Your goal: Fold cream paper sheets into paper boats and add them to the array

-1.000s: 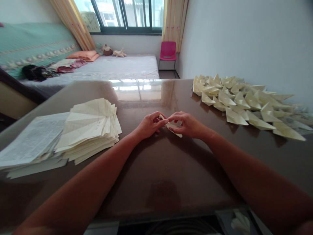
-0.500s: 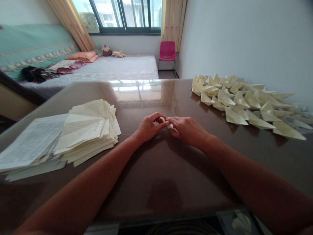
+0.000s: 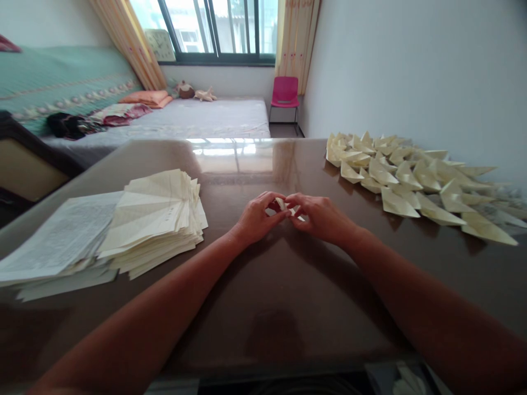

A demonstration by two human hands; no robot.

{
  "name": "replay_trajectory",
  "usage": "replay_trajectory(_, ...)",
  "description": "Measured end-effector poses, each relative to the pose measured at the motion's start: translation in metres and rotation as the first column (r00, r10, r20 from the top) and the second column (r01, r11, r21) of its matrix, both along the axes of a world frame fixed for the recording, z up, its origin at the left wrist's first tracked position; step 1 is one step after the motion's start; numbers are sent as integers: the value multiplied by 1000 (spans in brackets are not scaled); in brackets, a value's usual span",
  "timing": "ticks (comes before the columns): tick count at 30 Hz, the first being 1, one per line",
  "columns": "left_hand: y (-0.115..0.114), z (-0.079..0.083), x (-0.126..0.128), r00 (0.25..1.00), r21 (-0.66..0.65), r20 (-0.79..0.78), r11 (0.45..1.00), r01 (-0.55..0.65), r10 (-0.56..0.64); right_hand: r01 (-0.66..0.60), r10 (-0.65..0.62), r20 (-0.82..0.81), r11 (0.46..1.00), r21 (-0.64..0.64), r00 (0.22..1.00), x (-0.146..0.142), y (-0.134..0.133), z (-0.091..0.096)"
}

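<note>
My left hand (image 3: pixel 257 219) and my right hand (image 3: pixel 321 216) meet at the middle of the brown table (image 3: pixel 272 296). Both pinch one small folded piece of cream paper (image 3: pixel 284 206), which shows only as a sliver between the fingertips. The fingers of both hands are curled and closed on it. A stack of partly folded cream sheets (image 3: pixel 158 222) lies to the left of my left hand. Several finished folded paper shapes (image 3: pixel 411 175) are spread over the table's right side.
Printed flat sheets (image 3: pixel 57 238) lie under and left of the stack. Beyond the table stand a bed (image 3: pixel 197 118) with pillows and clothes, a pink chair (image 3: pixel 285 93) and a window (image 3: pixel 222 27). A white wall (image 3: pixel 411 66) runs along the right.
The paper, visible as a wider piece a second ago, is now folded smaller and mostly hidden between my fingertips. Both hands have drawn closer together; the view has shifted slightly.
</note>
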State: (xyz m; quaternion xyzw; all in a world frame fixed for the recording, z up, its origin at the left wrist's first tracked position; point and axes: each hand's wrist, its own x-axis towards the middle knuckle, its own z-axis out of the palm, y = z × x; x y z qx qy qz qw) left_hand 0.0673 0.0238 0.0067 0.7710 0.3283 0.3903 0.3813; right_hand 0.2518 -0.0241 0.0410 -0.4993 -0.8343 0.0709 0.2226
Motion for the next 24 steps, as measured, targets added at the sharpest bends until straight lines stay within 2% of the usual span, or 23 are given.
replay_trajectory(6,-1,5,0,981,-85,187,994,75,-58,-5,4,-211,1000,-4,978,1,2,0)
replay_trajectory(13,-2,9,-3,972,-53,188,986,157,-144,-71,-36,-501,979,-193,864,6,10,-2)
replay_trajectory(18,-3,10,-6,979,-24,123,985,170,-166,-111,-23,-557,972,-206,830,8,11,-3)
replay_trajectory(24,-6,16,-8,984,42,66,986,163,-165,-106,8,-510,981,-162,860,3,5,4)
